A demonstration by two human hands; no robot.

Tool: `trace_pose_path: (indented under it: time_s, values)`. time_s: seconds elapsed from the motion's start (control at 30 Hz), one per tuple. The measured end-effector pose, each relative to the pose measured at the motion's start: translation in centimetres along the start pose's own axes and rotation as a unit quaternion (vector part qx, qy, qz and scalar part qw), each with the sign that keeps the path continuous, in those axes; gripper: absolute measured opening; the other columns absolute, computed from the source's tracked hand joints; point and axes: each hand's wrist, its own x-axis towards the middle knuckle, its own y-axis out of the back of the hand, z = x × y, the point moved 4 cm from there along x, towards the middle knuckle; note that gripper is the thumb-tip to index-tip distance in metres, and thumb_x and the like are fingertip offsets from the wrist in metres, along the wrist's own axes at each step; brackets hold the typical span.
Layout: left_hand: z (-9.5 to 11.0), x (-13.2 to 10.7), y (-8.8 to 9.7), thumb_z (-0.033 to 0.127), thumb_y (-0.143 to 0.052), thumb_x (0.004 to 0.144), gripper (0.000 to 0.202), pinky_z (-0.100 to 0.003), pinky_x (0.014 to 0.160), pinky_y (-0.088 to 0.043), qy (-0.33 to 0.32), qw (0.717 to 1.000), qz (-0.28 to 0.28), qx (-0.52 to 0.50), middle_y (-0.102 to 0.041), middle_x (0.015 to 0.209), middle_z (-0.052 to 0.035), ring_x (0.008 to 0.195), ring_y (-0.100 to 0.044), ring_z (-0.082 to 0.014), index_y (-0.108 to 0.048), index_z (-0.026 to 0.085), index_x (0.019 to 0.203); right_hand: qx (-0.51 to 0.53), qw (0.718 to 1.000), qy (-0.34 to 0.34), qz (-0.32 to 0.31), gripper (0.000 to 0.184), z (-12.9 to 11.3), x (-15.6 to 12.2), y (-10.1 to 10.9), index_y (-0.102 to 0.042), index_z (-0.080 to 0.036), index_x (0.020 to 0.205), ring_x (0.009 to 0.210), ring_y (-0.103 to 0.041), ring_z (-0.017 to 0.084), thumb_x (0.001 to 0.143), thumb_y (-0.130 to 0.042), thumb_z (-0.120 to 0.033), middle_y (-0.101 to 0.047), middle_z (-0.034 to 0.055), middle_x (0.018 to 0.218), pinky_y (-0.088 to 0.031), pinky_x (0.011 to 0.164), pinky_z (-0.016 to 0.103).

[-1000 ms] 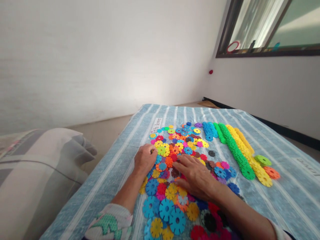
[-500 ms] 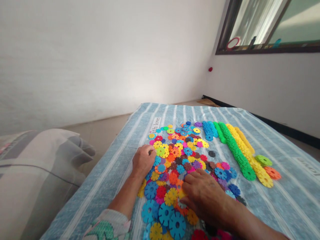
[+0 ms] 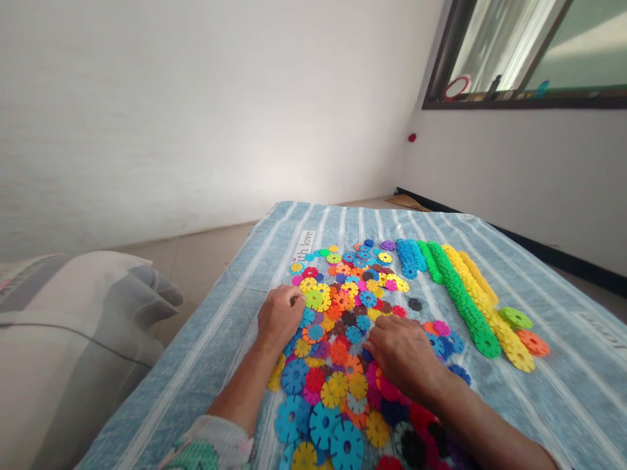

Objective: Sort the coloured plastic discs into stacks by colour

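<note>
A loose spread of notched plastic discs (image 3: 337,352) in many colours lies between and around my hands. My left hand (image 3: 280,318) rests at the left edge of the spread, its fingers curled closed beside a lime-green disc (image 3: 314,299) and some yellow ones. What those fingers hold, if anything, is hidden. Over the right side of the spread is my right hand (image 3: 404,352), palm down with fingers bent into the discs; its fingertips are covered. Large blue discs (image 3: 324,424) lie nearer to me, and a dark disc (image 3: 415,304) sits beyond the right hand.
To the right lie long overlapping rows of sorted discs: a green row (image 3: 460,300), a yellow row (image 3: 482,300) and a shorter blue group (image 3: 410,258). A lime disc (image 3: 516,318) and an orange disc (image 3: 533,343) lie beside them. Everything rests on a striped blue cloth (image 3: 206,346).
My right hand has moved a little away from me and to the right, uncovering pink, yellow and dark discs nearer to me. My left hand has barely moved.
</note>
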Motion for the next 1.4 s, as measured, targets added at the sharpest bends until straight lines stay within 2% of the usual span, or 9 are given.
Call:
trace_pose_path:
  time_s: [0.13,0.23,0.37,0.53,0.63,0.77,0.97,1.23,1.4]
  values:
    - [0.1,0.0,0.0,0.026,-0.046,0.078,0.021,-0.032,0.087,-0.047,0.002,1.000,-0.005,0.006,-0.072,0.093,-0.0050,0.095,-0.063,-0.0217,-0.066,0.021,0.073,0.010,1.000,-0.027,-0.002,0.020,0.6,0.0,0.3,-0.069,-0.018,0.077,0.081,-0.064,0.023,0.091,-0.057,-0.024,-0.068,0.0071,0.081,-0.042,0.070,0.034]
    - [0.1,0.0,0.0,0.026,-0.045,0.078,0.022,-0.033,0.087,-0.046,0.002,1.000,-0.008,0.006,-0.072,0.093,-0.0053,0.095,-0.063,-0.0219,-0.066,0.021,0.073,0.031,0.998,-0.023,0.040,0.013,0.7,0.6,0.1,-0.068,-0.019,0.084,0.090,-0.062,0.024,0.091,-0.057,-0.023,-0.068,0.0068,0.089,-0.044,0.077,0.035]
    - [0.0,0.0,-0.1,0.027,-0.046,0.078,0.021,-0.033,0.087,-0.046,0.001,1.000,-0.011,0.005,-0.072,0.093,-0.0056,0.095,-0.063,-0.0220,-0.066,0.021,0.074,0.045,0.994,-0.021,0.101,0.011,0.9,1.3,-1.2,-0.066,-0.020,0.097,0.103,-0.057,0.026,0.091,-0.058,-0.025,-0.065,0.0092,0.105,-0.045,0.086,0.038]
    - [-0.1,0.0,-0.3,0.028,-0.046,0.078,0.022,-0.034,0.088,-0.046,-0.002,1.000,-0.005,0.001,-0.072,0.093,-0.0059,0.095,-0.063,-0.0222,-0.066,0.020,0.075,0.051,0.990,-0.015,0.127,0.007,1.4,1.5,-2.6,-0.066,-0.019,0.093,0.115,-0.051,0.030,0.088,-0.061,-0.023,-0.063,0.0118,0.116,-0.044,0.093,0.043]
    - [-0.2,0.0,-0.3,0.028,-0.046,0.078,0.022,-0.033,0.088,-0.046,-0.004,1.000,-0.004,0.000,-0.072,0.093,-0.0059,0.095,-0.063,-0.0221,-0.066,0.020,0.074,0.101,0.984,-0.008,0.145,0.006,1.9,1.5,-2.6,-0.065,-0.019,0.090,0.109,-0.055,0.027,0.084,-0.065,-0.020,-0.064,0.0105,0.109,-0.045,0.092,0.040]
    - [-0.2,0.0,-0.3,0.027,-0.046,0.078,0.021,-0.034,0.089,-0.046,-0.005,1.000,-0.005,0.000,-0.072,0.094,-0.0061,0.096,-0.063,-0.0221,-0.066,0.020,0.075,0.184,0.969,-0.005,0.163,0.007,2.5,1.5,-2.4,-0.065,-0.020,0.081,0.089,-0.060,0.021,0.080,-0.065,-0.013,-0.066,0.0046,0.087,-0.045,0.081,0.033]
    - [-0.1,0.0,-0.2,0.027,-0.046,0.079,0.021,-0.033,0.090,-0.045,0.001,1.000,-0.011,0.004,-0.072,0.095,-0.0057,0.098,-0.062,-0.0219,-0.066,0.020,0.076,0.292,0.950,0.040,0.108,0.010,1.7,1.6,-2.3,-0.067,-0.021,0.079,0.079,-0.062,0.015,0.080,-0.063,-0.011,-0.068,-0.0003,0.080,-0.042,0.071,0.025]
    - [0.0,0.0,-0.2,0.026,-0.046,0.079,0.021,-0.032,0.087,-0.046,-0.003,1.000,-0.007,0.020,-0.072,0.094,-0.0044,0.096,-0.063,-0.0215,-0.066,0.021,0.074,0.240,0.964,0.096,0.069,0.010,0.5,1.8,-1.3,-0.068,-0.020,0.078,0.080,-0.061,0.015,0.084,-0.063,-0.015,-0.066,0.0012,0.079,-0.040,0.068,0.025]
    - [0.1,0.0,-0.2,0.026,-0.047,0.078,0.020,-0.031,0.087,-0.046,-0.006,1.000,-0.006,0.020,-0.072,0.093,-0.0039,0.096,-0.063,-0.0209,-0.066,0.022,0.074,0.173,0.978,0.103,0.052,0.006,0.0,1.8,-0.9,-0.068,-0.020,0.086,0.083,-0.060,0.016,0.086,-0.062,-0.016,-0.065,0.0018,0.084,-0.039,0.069,0.025]
